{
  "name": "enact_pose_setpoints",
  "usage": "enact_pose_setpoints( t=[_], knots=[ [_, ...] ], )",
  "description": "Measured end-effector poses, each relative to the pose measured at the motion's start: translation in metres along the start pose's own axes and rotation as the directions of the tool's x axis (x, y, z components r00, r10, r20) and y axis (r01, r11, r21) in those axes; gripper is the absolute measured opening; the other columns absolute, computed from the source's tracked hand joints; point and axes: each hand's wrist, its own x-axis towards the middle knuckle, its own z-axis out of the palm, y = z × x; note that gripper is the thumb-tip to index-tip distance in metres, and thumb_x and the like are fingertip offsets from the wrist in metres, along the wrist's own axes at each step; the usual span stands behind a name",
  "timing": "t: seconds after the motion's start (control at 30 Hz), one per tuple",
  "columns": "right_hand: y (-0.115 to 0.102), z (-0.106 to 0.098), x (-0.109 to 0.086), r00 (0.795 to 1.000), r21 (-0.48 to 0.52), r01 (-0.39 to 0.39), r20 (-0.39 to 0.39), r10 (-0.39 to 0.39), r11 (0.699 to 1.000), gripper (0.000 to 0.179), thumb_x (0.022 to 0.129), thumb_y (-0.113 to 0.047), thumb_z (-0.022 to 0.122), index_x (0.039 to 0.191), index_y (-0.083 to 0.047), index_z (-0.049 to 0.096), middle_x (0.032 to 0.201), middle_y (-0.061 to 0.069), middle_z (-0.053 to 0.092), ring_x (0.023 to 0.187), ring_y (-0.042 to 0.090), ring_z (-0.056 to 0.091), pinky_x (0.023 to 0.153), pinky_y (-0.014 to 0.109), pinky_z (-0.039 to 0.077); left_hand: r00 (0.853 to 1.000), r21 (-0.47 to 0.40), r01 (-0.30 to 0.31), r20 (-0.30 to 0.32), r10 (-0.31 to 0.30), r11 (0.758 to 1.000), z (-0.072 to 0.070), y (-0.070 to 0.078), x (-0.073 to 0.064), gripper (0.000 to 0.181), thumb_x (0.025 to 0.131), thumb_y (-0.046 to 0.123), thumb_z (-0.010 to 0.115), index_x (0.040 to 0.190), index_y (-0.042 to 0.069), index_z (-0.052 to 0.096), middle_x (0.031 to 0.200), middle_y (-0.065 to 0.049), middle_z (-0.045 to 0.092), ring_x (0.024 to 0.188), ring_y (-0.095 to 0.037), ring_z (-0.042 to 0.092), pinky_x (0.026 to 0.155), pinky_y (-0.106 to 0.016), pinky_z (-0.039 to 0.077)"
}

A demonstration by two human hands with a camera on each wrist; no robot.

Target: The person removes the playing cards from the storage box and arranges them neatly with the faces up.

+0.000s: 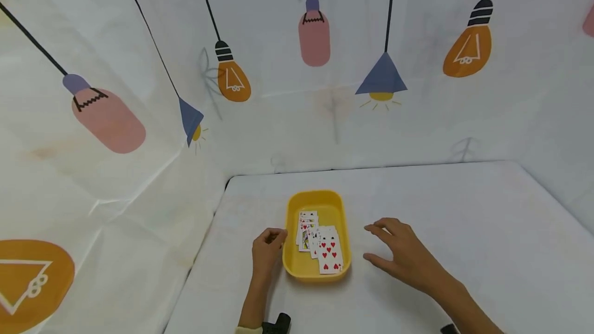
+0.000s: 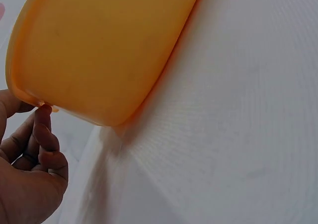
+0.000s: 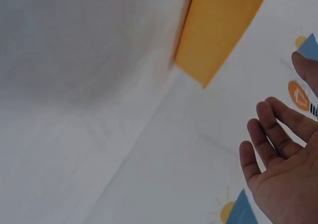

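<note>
A yellow plastic tray (image 1: 300,266) stands on the white table, with several playing cards (image 1: 330,255) lying overlapped inside it. The uppermost card shows red hearts; under it are black-marked cards and a picture card. On the tray's left side, my left hand (image 1: 268,250) pinches the rim between thumb and finger, which the left wrist view shows at the tray's lip (image 2: 30,97). To the right of the tray, apart from it, my right hand (image 1: 402,252) hovers with thumb and fingers spread and holds nothing. The right wrist view shows its palm (image 3: 288,184).
White table surface (image 1: 441,200) extends around the tray, mostly to the right. Behind and to the left hang white sheets (image 1: 269,128) printed with lamps and bulbs. The table's left edge (image 1: 204,244) runs near my left arm.
</note>
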Motion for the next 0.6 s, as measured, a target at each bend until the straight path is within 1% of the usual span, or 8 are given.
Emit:
enact_pose_setpoints(
  t=[0.1, 0.2, 0.33, 0.47, 0.6],
  knots=[
    [-0.006, 0.013, 0.016, 0.995, -0.002, 0.043, 0.085, -0.042, 0.999, 0.060, 0.078, -0.043, 0.085, 0.127, -0.015, 0.066, 0.120, 0.001, 0.056, 0.115, 0.024, 0.051, 0.098, 0.049, 0.044, 1.000, -0.008, 0.014, -0.003, -0.014, 1.000, 0.002, -0.002, 0.000, 0.017, 0.090, 0.025, 0.075, 0.092, 0.009, 0.074, 0.084, -0.004, 0.067, 0.077, -0.019, 0.059, 0.066, -0.024, 0.052],
    [-0.011, 0.026, 0.030, 0.986, 0.002, 0.088, 0.141, -0.087, 0.996, 0.064, 0.076, -0.045, 0.086, 0.127, -0.013, 0.066, 0.119, 0.003, 0.056, 0.119, 0.025, 0.049, 0.104, 0.051, 0.038, 1.000, -0.009, 0.016, -0.012, -0.016, 1.000, 0.003, -0.003, 0.001, 0.015, 0.090, 0.026, 0.074, 0.092, 0.011, 0.074, 0.084, -0.004, 0.067, 0.078, -0.020, 0.060, 0.067, -0.024, 0.053],
    [-0.016, 0.041, 0.047, 0.972, -0.019, 0.121, 0.208, -0.114, 0.993, 0.068, 0.071, -0.046, 0.089, 0.126, -0.010, 0.068, 0.116, 0.004, 0.056, 0.119, 0.028, 0.047, 0.105, 0.052, 0.035, 1.000, -0.012, 0.021, -0.022, -0.021, 1.000, 0.004, -0.002, 0.000, 0.015, 0.091, 0.026, 0.074, 0.093, 0.011, 0.073, 0.085, -0.004, 0.067, 0.078, -0.020, 0.060, 0.068, -0.024, 0.053],
    [-0.021, 0.051, 0.063, 0.946, -0.047, 0.145, 0.299, -0.124, 0.988, 0.069, 0.068, -0.047, 0.091, 0.121, -0.008, 0.070, 0.110, 0.003, 0.054, 0.112, 0.026, 0.047, 0.105, 0.053, 0.033, 0.999, -0.026, 0.016, -0.028, -0.016, 1.000, 0.005, -0.002, -0.001, 0.015, 0.091, 0.024, 0.073, 0.093, 0.010, 0.073, 0.085, -0.004, 0.067, 0.078, -0.020, 0.061, 0.068, -0.024, 0.054],
    [-0.024, 0.061, 0.076, 0.912, -0.087, 0.145, 0.398, -0.098, 0.986, 0.072, 0.064, -0.054, 0.091, 0.115, -0.006, 0.073, 0.101, 0.000, 0.050, 0.106, 0.023, 0.044, 0.107, 0.052, 0.031, 0.999, -0.040, 0.006, -0.035, -0.008, 0.999, 0.006, -0.003, -0.001, 0.014, 0.091, 0.023, 0.074, 0.092, 0.009, 0.073, 0.085, -0.004, 0.067, 0.076, -0.019, 0.061, 0.067, -0.024, 0.054]
  ],
)
